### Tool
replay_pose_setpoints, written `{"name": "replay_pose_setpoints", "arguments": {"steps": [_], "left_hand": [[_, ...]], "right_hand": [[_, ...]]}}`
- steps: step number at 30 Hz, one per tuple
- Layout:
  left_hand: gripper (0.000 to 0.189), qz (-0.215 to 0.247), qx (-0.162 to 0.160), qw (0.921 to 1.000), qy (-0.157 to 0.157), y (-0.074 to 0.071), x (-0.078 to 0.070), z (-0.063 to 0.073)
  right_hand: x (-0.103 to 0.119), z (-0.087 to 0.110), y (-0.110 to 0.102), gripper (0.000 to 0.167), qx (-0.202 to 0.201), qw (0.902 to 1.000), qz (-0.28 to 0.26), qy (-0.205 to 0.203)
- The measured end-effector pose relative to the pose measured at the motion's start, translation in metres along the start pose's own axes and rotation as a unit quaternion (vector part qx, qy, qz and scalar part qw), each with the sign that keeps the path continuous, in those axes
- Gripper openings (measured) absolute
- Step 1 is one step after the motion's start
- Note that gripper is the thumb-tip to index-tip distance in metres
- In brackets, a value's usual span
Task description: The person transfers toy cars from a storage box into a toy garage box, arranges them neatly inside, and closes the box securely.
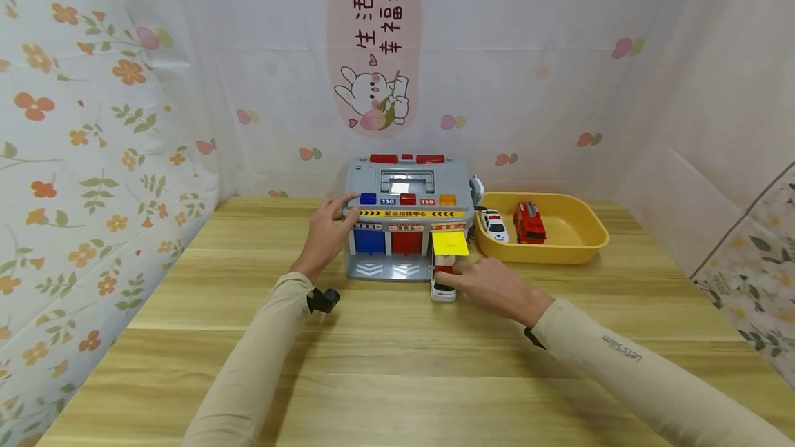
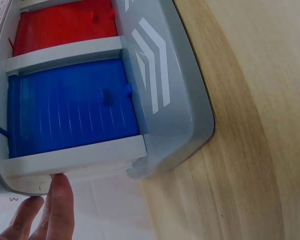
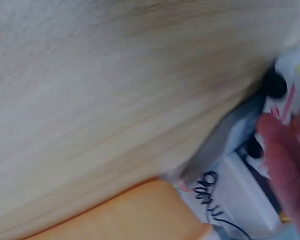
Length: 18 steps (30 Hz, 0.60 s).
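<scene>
A grey toy emergency station [image 1: 406,207] stands on the table with a blue door [image 2: 75,107] and a red door [image 2: 65,27], both down. Its yellow door [image 1: 450,243] at the right is raised. My left hand [image 1: 323,236] rests at the station's left end; in the left wrist view straight fingers [image 2: 60,210] touch the side wall. At the yellow doorway my right hand [image 1: 491,285] pinches a white toy car [image 1: 444,292] with red markings. The car's front points out toward me, and its rear is partly hidden under the door. The right wrist view is blurred.
Just right of the station, a yellow tray [image 1: 574,250] holds a white toy police car [image 1: 495,225] and a red toy fire engine [image 1: 530,223]. A coiled dark cord [image 3: 207,187] shows at the station's side. Patterned cloth [image 1: 261,74] hangs behind the table [image 1: 385,364].
</scene>
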<state>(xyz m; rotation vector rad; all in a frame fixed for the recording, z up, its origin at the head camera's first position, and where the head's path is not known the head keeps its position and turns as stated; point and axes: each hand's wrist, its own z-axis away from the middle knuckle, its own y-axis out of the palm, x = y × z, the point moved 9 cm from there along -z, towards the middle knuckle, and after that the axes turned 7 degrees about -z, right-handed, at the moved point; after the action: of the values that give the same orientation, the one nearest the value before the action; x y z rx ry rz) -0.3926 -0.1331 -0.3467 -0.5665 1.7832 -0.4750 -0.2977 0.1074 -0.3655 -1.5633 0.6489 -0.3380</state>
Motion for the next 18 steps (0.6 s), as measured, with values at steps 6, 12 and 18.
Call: {"name": "replay_pose_setpoints", "arguments": {"steps": [6,12,18], "left_hand": [[0.045,0.001,-0.005,1.0,0.0,-0.002,-0.001,-0.001],[0.044,0.004,-0.003,1.0,-0.008,0.0,0.002,-0.001],[0.044,0.006,-0.003,0.9999,-0.009,0.0,0.002,0.0]], "right_hand": [[0.005,-0.002,0.003,0.032,0.046,0.9972,-0.059,-0.008],[-0.003,-0.001,0.006,0.033,0.049,0.9974,-0.045,0.029],[-0.007,0.002,0.005,0.031,0.017,0.9977,0.028,0.06]]}}
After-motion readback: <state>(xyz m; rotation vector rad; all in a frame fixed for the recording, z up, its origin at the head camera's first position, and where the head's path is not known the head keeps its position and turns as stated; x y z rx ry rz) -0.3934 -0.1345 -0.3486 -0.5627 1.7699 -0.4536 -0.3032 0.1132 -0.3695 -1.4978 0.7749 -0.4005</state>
